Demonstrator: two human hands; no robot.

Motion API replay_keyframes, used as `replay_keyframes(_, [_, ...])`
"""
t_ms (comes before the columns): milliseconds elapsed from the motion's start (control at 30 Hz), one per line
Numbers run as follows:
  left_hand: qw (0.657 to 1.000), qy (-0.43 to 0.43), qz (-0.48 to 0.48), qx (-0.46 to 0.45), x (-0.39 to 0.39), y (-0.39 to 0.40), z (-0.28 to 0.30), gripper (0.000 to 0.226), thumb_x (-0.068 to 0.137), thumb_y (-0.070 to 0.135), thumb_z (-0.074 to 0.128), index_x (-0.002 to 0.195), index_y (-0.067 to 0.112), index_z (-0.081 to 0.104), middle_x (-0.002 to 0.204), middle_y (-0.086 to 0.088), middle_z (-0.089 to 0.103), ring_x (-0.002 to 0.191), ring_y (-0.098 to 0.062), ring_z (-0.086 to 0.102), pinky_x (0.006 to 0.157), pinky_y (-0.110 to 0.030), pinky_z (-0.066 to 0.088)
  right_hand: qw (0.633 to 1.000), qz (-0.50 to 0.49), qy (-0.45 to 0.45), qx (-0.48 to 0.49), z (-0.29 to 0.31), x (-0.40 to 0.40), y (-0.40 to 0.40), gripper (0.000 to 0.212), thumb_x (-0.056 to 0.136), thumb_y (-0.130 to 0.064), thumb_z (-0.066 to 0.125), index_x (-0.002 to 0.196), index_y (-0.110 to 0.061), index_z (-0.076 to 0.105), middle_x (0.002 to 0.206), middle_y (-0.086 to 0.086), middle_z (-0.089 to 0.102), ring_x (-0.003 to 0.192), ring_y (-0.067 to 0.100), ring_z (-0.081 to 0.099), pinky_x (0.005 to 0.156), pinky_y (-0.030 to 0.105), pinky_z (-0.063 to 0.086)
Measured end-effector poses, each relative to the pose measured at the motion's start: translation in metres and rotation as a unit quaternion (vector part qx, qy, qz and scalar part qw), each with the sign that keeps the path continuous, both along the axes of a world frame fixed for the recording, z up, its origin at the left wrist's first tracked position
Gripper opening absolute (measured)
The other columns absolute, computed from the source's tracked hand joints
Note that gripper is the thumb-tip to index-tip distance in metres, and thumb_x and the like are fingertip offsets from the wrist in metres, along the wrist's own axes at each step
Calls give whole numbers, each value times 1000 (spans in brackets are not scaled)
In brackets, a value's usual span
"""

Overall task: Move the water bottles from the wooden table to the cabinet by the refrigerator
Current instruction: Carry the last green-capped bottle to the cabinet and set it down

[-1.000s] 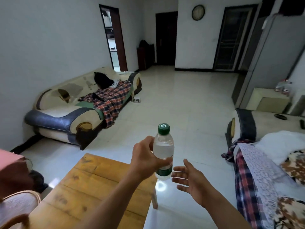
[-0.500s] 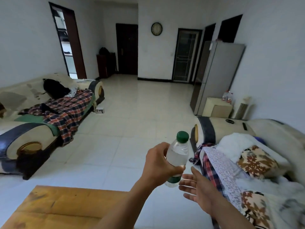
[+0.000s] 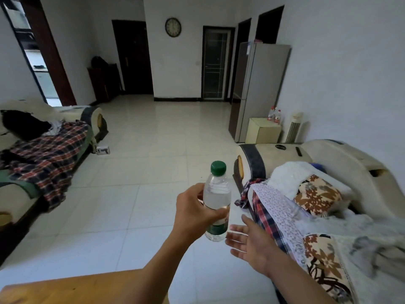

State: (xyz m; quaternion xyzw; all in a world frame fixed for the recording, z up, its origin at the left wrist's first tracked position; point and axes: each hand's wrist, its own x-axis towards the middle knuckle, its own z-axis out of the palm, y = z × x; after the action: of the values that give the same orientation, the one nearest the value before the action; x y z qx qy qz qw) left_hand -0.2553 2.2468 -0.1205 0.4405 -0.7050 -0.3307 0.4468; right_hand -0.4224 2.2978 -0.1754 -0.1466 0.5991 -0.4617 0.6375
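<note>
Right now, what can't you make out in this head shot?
- Table: cut off by bottom edge; any bottles left on it unseen.
- Bottles on cabinet: too small to count.
- Bottle label: partly hidden by left hand.
- Right hand: open, touches nothing.
</note>
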Motion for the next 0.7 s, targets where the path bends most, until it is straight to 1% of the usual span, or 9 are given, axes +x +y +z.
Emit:
replay_keyframes(133, [1000, -20, -15, 1, -23, -35, 3, 53, 61, 31, 91, 108, 25, 68, 98, 14, 71, 90, -6, 66, 74, -15, 56, 1000, 9, -1, -16, -5, -29, -37, 50, 97, -51, 47, 114, -7, 64, 106, 15, 72, 105, 31, 66, 87, 43, 50])
replay_keyframes(267, [999, -50, -17, -1, -59, -84, 10, 53, 61, 31, 91, 109, 27, 67, 98, 15, 70, 90, -5, 66, 72, -11, 54, 999, 22, -8, -22, -6, -65, -86, 50, 95, -52, 48, 113, -8, 64, 104, 14, 73, 105, 30, 65, 93, 44, 47])
replay_keyframes(333, [998, -58, -17, -6, -81, -109, 13, 55, 62, 31, 91, 110, 29, 65, 99, 17, 68, 91, -4, 65, 72, -10, 53, 999, 21, -30, -26, -3, -85, -110, 50, 95, -52, 49, 114, -8, 63, 105, 15, 73, 106, 31, 65, 94, 45, 46])
replay_keyframes(433, [998, -58, -14, -2, -110, -143, 18, 56, 61, 31, 91, 110, 30, 64, 99, 18, 68, 91, -5, 65, 72, -10, 53, 998, 24, -61, -18, 2, -118, -144, 52, 93, -53, 50, 115, -8, 63, 110, 14, 71, 108, 31, 64, 95, 45, 46])
replay_keyframes(567, [999, -48, -9, 4, -141, -181, 22, 57, 60, 33, 91, 110, 27, 66, 100, 16, 69, 92, -8, 66, 71, -13, 54, 997, 27, -64, -19, 7, -155, -183, 51, 92, -55, 51, 114, -11, 64, 111, 13, 71, 108, 30, 64, 100, 48, 46])
replay_keyframes(700, [999, -40, -7, 9, -159, -218, 25, 56, 60, 35, 91, 110, 29, 65, 99, 17, 69, 92, -8, 65, 72, -11, 53, 997, 16, -75, -11, 11, -174, -222, 55, 91, -58, 49, 114, -11, 65, 112, 13, 71, 108, 31, 63, 100, 50, 45])
